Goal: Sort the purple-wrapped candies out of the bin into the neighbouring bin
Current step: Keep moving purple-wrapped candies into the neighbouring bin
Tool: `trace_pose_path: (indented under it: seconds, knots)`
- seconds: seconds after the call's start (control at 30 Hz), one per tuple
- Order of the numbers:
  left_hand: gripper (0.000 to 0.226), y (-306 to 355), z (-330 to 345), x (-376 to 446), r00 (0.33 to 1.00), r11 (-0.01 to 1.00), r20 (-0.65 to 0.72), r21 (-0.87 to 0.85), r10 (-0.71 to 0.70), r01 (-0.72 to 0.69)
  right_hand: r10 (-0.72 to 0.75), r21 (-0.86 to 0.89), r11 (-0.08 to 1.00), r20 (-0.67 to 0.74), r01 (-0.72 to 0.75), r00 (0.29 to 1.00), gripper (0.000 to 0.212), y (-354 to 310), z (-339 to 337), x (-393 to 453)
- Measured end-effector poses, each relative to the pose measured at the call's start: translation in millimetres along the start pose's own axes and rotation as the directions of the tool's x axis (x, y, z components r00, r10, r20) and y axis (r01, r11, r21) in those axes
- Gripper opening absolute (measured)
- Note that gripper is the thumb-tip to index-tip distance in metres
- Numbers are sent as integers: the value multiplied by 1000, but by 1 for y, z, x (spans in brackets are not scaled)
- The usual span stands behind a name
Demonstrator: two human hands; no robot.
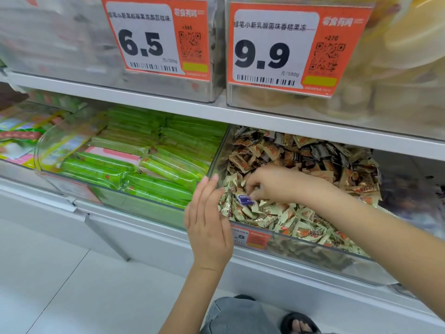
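A clear bin point(313, 254) on the lower shelf holds a heap of cream, gold and brown wrapped candies. One purple-wrapped candy point(245, 199) lies on the heap near the bin's left front corner. My right hand point(277, 183) reaches in from the right, its curled fingertips pinching that purple candy. In front of the bin's left corner is my left hand point(208, 221), its fingers straight and held upright, holding nothing. To the left sits the neighbouring clear bin point(134, 203), filled with long green-wrapped sticks.
A white shelf edge point(168, 102) runs just above the bins, carrying upper clear bins with orange price tags 6.5 point(154, 37) and 9.9 point(296, 47). Further left lie colourful packets point(21, 133). White floor tiles and my sandalled foot point(299, 324) show below.
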State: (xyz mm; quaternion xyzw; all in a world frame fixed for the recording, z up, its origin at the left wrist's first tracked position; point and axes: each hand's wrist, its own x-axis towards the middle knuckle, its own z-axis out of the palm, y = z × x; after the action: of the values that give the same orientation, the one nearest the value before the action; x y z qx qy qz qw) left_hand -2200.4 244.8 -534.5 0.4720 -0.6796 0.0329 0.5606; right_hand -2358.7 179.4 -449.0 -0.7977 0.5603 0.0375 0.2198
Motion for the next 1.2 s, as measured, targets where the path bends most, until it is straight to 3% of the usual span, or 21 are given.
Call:
trace_pose_path:
  seconds: [0.17,0.27,0.37,0.47,0.63,0.73,0.83,0.93,1.07,1.2]
  knots:
    - [39,0,1,-1,1000,1000,6,7,-1,1,217,-195,957,-16,-216,976,8,36,-18,-11]
    - [39,-1,4,-2,1000,1000,-27,3,-11,11,159,-31,986,-98,-163,982,4,32,-21,-16]
    - [39,-1,6,-1,999,1000,-42,7,-6,6,71,143,989,-178,-46,981,32,11,-15,-6]
    - [38,-2,4,-1,1000,1000,-24,11,0,0,60,24,998,-27,-59,998,60,-8,0,11]
    - [37,-2,3,-2,1000,1000,-5,14,4,-4,130,-49,991,61,-127,990,43,4,-7,14]
    - [38,-1,5,-2,1000,1000,-17,10,-10,10,152,-182,974,73,-136,986,53,3,-15,11]
    - [37,-2,5,-2,1000,1000,-15,11,-17,18,132,-144,983,111,-116,985,56,-6,-8,18]
    - [38,-1,3,-2,1000,1000,6,13,-12,12,120,-172,978,23,-114,993,43,-13,0,21]
    - [38,0,4,-3,999,999,-3,4,-36,36,-45,-304,953,-188,-14,981,22,-14,18,11]
    - [37,0,3,-3,999,999,0,12,-41,41,-19,-336,941,-187,-46,982,22,-15,26,13]
